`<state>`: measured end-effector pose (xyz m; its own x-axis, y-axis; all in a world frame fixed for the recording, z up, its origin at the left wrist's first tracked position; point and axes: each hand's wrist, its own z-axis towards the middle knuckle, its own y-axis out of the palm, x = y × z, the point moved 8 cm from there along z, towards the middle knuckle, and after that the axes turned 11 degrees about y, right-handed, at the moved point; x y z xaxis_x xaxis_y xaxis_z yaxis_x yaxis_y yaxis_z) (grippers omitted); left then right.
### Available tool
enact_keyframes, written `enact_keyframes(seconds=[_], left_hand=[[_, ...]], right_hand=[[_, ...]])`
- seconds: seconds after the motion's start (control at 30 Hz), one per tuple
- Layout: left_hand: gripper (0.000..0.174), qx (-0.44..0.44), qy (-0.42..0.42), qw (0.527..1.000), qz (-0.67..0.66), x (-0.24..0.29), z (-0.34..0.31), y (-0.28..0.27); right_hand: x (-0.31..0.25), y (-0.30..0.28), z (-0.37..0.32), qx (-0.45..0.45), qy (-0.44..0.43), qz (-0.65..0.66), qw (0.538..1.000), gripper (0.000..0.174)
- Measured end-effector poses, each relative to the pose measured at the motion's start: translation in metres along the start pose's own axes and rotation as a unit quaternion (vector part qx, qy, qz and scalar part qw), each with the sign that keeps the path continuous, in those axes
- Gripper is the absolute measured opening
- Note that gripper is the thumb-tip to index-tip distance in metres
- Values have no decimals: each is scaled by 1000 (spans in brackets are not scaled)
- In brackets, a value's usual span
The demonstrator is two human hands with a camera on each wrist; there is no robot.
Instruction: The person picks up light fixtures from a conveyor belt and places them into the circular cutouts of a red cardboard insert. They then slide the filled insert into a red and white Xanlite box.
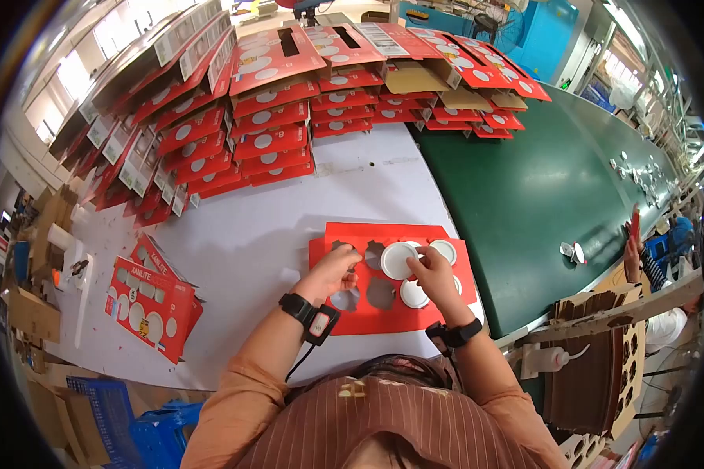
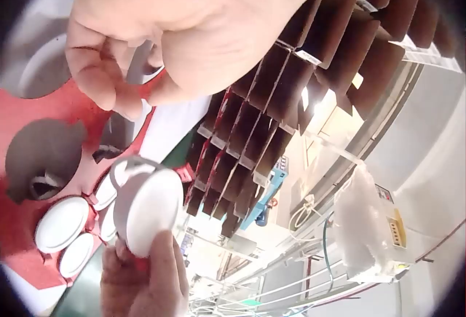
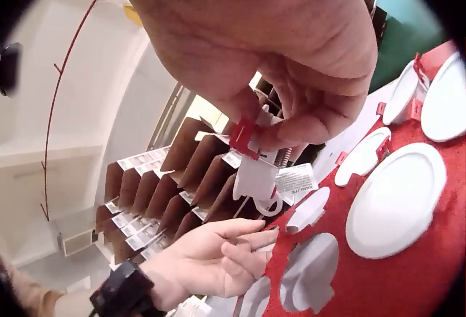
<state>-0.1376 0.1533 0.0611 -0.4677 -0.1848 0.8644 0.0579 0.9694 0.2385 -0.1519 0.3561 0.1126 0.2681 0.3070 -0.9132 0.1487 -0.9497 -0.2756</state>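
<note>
My right hand (image 1: 438, 278) pinches a round white downlight (image 1: 396, 261) by its edge, above a red card panel (image 1: 360, 324). In the right wrist view its back shows a spring, a printed label (image 3: 295, 182) and a red clip (image 3: 244, 135) at my fingertips. My left hand (image 1: 332, 275), fingers loosely bent and holding nothing, hovers over the panel's left side. White discs (image 1: 443, 251) sit in the right-hand holes of the panel. An uncovered round hole (image 1: 381, 293) shows near its middle.
Stacked red cartons (image 1: 274, 117) line the back of the white table (image 1: 250, 211). Printed XANLITE cartons (image 1: 150, 306) lie at the left. A green conveyor belt (image 1: 532, 203) runs along the right, carrying loose lights (image 1: 575, 252). Another person's hand (image 1: 632, 254) is beyond it.
</note>
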Motion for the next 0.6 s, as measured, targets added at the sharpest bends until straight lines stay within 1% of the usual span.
enact_keyframes(seconds=[0.07, 0.1, 0.13, 0.17, 0.2, 0.23, 0.3, 0.33, 0.37, 0.4, 0.43, 0.5, 0.53, 0.57, 0.6], left_hand=[[8, 11, -9, 1000, -16, -8, -5, 5], [13, 25, -15, 999, -30, -12, -8, 5], [13, 24, -20, 999, -32, -15, -10, 7], [22, 13, -16, 999, -33, -16, -12, 10], [31, 2, -10, 999, -34, -15, -15, 13], [31, 2, -13, 999, -34, -15, -18, 16], [42, 24, -17, 999, -31, -13, -23, 20], [42, 23, -17, 999, -31, -14, -24, 20], [46, 24, -24, 999, -25, -15, -24, 19], [50, 24, -29, 999, -18, -15, -24, 19], [50, 21, -27, 999, -16, -16, -23, 19], [48, 10, -22, 999, -24, -19, -20, 19], [34, -14, 5, 999, -30, -16, -20, 23], [18, -70, 38, 996, -35, -22, -13, 22], [8, -83, 77, 993, -32, -13, -19, 28]], right_hand=[[-1, 2, 4, 37, -29, -71, 996, 31], [-1, 5, 4, 37, -24, -74, 996, 31], [-4, 6, 3, 63, -41, -117, 990, 31], [-8, 8, 0, 89, -58, -160, 981, 31], [-11, 11, -3, 95, -69, -183, 976, 32], [-6, 13, -1, 95, -66, -182, 977, 32], [-7, 19, -1, 112, -117, -226, 960, 32], [-4, 18, -1, 113, -117, -226, 960, 32], [5, 18, 2, 68, -34, -154, 985, 33], [15, 21, 5, 23, 48, -78, 996, 34], [18, 21, 6, 27, 45, -77, 996, 34], [28, 22, 7, 16, 79, -32, 996, 34], [23, 21, 6, 18, 86, -109, 990, 32], [33, 24, 14, 21, 66, -169, 983, 27], [40, 56, 21, -21, -197, -543, 816, 26]])
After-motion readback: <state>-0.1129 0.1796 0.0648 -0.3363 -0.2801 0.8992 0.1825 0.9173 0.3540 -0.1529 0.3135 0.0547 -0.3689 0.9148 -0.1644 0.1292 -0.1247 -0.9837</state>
